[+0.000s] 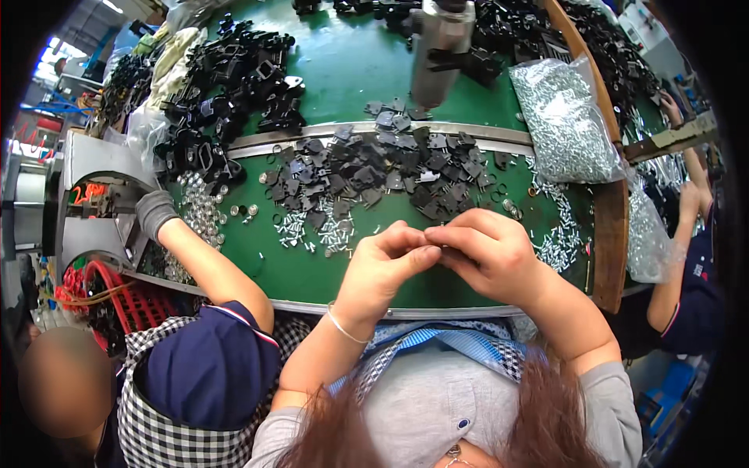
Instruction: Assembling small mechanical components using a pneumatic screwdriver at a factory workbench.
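Observation:
My left hand [388,269] and my right hand [490,253] meet over the near part of the green bench. The fingertips of both are pinched together, almost touching each other. Whatever is between them is too small or too hidden to make out. Just beyond my hands lies a heap of small black flat parts [359,168] with pins. Silvery rivets [335,234] are scattered at the near left of that heap. More loose rivets [558,242] lie to the right of my right hand.
A clear bag of rivets [566,125] leans by the wooden divider [611,234]. Black brackets [226,93] are piled at the far left. A metal column [442,58] stands at the back. A co-worker's gloved hand [156,214] is on the left; another person [690,257] works at right.

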Available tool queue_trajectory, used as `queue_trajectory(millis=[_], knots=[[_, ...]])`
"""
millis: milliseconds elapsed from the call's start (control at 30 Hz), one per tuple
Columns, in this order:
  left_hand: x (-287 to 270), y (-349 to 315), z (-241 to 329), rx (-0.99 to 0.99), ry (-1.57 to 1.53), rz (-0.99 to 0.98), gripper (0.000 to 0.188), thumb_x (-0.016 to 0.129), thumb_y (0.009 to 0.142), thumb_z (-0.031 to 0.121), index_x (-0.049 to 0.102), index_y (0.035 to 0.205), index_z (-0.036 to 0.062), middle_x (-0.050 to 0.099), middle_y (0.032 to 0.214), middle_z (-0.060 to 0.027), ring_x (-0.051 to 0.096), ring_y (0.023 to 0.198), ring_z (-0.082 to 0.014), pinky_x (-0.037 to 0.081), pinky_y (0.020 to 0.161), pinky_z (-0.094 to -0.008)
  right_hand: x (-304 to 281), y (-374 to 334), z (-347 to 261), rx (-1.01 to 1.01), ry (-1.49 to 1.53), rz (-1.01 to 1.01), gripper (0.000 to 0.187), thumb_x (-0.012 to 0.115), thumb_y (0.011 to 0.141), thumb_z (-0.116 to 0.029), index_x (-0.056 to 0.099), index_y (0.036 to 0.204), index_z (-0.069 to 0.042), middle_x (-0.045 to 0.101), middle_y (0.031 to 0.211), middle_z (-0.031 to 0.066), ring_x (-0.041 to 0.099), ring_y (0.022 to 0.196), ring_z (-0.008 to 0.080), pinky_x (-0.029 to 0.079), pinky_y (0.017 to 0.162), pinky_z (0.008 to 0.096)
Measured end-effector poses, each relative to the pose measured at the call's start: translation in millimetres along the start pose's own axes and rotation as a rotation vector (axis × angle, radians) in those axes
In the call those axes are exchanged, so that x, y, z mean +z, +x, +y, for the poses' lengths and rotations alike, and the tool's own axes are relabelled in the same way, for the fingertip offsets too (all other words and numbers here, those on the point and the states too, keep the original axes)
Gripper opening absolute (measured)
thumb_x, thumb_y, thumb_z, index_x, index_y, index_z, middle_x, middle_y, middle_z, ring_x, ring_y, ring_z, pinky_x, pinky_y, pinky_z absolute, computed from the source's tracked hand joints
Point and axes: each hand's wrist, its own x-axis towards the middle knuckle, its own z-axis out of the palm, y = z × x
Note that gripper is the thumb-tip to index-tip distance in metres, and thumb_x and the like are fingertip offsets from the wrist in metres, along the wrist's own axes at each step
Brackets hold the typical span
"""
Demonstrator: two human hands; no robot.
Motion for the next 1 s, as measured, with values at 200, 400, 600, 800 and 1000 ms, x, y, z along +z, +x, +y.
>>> queue_trajectory(millis=[200, 400, 600, 800, 1000], knots=[[-4.2, 5.5, 2.3, 0.006, 0.191, -0.012, 0.012, 0.075, 0.081, 0.013, 0.072, 0.09, 0.0043, 0.051, 0.077, 0.0008, 0.052, 0.079, -0.0093, 0.042, 0.07, -0.0245, 2.4, -8.4, 6.3, 0.056, 0.114, 0.023, 0.024, 0.076, 0.072, -0.004, 0.069, 0.094, -0.004, 0.065, 0.08, 0.009, 0.063, 0.066, 0.0231, 0.052, 0.06, 0.0315], [-24.4, 42.8, 18.1, 0.336, 1.0, 0.252, 0.017, 0.077, 0.074, 0.02, 0.071, 0.084, 0.0075, 0.056, 0.08, -0.007, 0.055, 0.078, -0.0228, 0.044, 0.066, -0.0316, -11.0, -15.2, 6.8, 0.183, 0.061, 0.097, 0.018, 0.074, 0.075, -0.003, 0.069, 0.092, -0.003, 0.064, 0.079, 0.0094, 0.063, 0.067, 0.0215, 0.051, 0.06, 0.0291], [-36.4, 75.0, -3.1, 0.624, 1.728, 0.376, 0.023, 0.079, 0.069, 0.026, 0.069, 0.084, 0.0116, 0.056, 0.093, -0.0079, 0.052, 0.094, -0.0272, 0.045, 0.074, -0.0352, -24.1, -40.1, 17.9, 0.486, 0.082, 0.18, 0.013, 0.07, 0.082, -0.009, 0.068, 0.091, -0.001, 0.063, 0.079, 0.0096, 0.062, 0.07, 0.0179, 0.049, 0.063, 0.026], [-39.0, 73.3, -17.4, 0.604, 1.878, 0.37, 0.027, 0.078, 0.067, 0.025, 0.068, 0.09, 0.0153, 0.054, 0.095, -0.007, 0.05, 0.099, -0.0289, 0.044, 0.08, -0.0416, -23.6, -52.9, 21.6, 0.557, 0.154, 0.232, 0.014, 0.068, 0.085, -0.012, 0.068, 0.091, 0.0, 0.062, 0.079, 0.0066, 0.059, 0.07, 0.0131, 0.047, 0.062, 0.0248], [-39.5, 49.6, -16.8, 0.708, 1.835, 0.345, 0.031, 0.078, 0.067, 0.024, 0.066, 0.093, 0.0121, 0.053, 0.096, -0.0072, 0.049, 0.098, -0.0299, 0.043, 0.081, -0.043, -25.5, -58.3, 24.9, 0.698, 0.29, 0.265, 0.013, 0.068, 0.086, -0.011, 0.067, 0.092, 0.001, 0.061, 0.079, 0.0033, 0.055, 0.069, 0.0084, 0.043, 0.06, 0.0226]])
